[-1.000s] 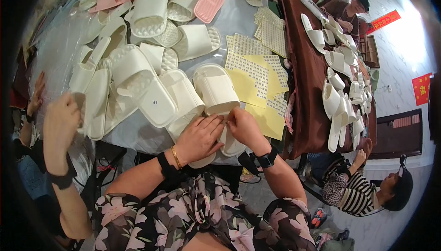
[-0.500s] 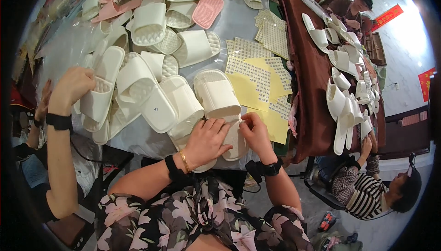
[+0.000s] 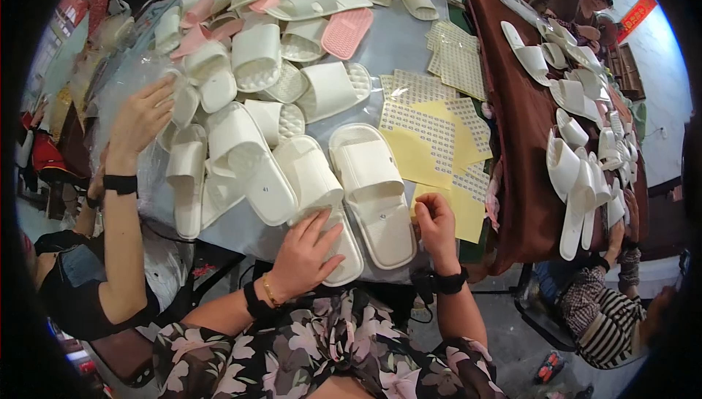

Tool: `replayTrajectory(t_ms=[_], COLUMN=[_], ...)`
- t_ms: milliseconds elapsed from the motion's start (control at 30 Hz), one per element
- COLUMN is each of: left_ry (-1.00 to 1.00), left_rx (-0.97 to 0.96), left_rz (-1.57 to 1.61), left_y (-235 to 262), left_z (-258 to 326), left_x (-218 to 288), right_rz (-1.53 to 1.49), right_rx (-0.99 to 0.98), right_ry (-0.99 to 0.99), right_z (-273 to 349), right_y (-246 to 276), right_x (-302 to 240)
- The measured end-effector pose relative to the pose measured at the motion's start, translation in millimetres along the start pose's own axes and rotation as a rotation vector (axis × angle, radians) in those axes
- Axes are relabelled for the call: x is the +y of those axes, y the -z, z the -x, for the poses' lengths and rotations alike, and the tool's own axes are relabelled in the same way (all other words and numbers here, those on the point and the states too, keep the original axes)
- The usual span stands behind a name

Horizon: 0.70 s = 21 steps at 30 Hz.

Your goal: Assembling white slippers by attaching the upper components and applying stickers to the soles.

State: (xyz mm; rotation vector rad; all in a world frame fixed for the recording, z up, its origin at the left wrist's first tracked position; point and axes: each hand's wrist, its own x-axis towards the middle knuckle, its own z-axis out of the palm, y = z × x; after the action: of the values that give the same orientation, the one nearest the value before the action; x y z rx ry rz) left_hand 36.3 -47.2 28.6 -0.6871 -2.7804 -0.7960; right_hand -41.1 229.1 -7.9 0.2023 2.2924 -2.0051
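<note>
At lower centre of the frame, the left hand [image 3: 306, 253] rests with spread fingers on a white slipper [image 3: 322, 205], while the right hand [image 3: 436, 221], fingers curled, pinches at the yellow sticker sheet [image 3: 439, 158] beside another white slipper [image 3: 376, 191].

A pale grey tabletop [image 3: 398, 37] covered in clear plastic film carries a crowd of white slippers [image 3: 248, 143] across its left half and near edge. A few pink slippers [image 3: 347, 31] lie toward the far edge. Along the right edge lie yellow backing sheets [image 3: 424, 154] and white sticker sheets [image 3: 457, 63]. Just beyond that edge, a dark brown surface [image 3: 519, 128] holds more white slippers [image 3: 578, 172].
</note>
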Motion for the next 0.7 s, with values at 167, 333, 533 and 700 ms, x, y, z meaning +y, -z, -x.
replayTrajectory(t_ms=[167,333,533,700], left_ry=[0.094,0.328,0.255,0.06], left_rx=[-0.023,-0.04,0.096,0.224], left_rz=[-0.09,-0.066,0.003,0.132], left_y=[-9.2,-25.9,-31.4,-10.4], left_z=[-26.4,-55.1,-54.4,-55.2], left_x=[13.9,18.1,22.1,33.2], right_rz=[0.071,0.03,0.104,0.124], right_rx=[0.022,0.047,0.043,0.064], right_ry=[0.102,0.073,0.224,0.206], right_z=[1.1,4.0,1.7,-0.9], right_y=[2.7,-0.4,2.0,7.5], right_x=[10.0,10.8,20.1,27.2])
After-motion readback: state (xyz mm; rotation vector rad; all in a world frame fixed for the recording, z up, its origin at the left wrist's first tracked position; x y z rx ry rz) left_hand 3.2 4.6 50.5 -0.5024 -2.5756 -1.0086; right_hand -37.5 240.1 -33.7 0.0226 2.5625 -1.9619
